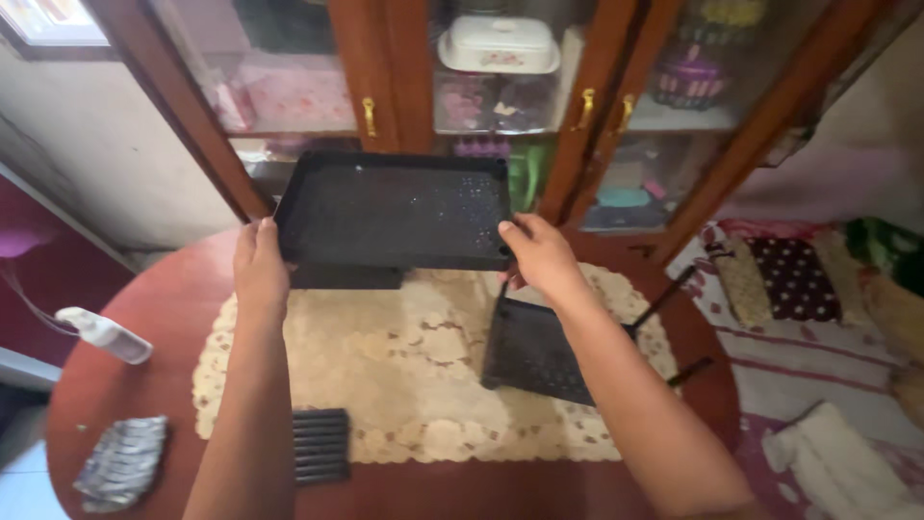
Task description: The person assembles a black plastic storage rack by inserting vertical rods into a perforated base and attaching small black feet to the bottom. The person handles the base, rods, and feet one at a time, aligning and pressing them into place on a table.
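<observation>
Both hands are up on the black tray (395, 207), and it's lifted clear above the round red-brown table (135, 404), held roughly level in front of the wooden glass-door cabinet (385, 67). The left hand (260, 265) clamps the tray's near left corner, thumb on the rim, fingers tucked under and out of sight. The right hand (541, 255) has the near right corner, thumb pressed on the rim, a firm closed hold on that edge. The tray's inside is dark and speckled with pale flecks. Just beneath its front edge a black block-like part (346, 277) shows, though whether it touches the tray I cannot tell.

Down on the table, a cream lace doily (404, 376) spreads across the middle. On it, below the right forearm, lies a black perforated plate with long handles (539, 351), tilted at an angle. At the doily's near edge sits a small black ribbed piece (320, 445). Off to the left, a white plug with cable (101, 332), and nearer, a crumpled grey foil wrapper (123, 460)
</observation>
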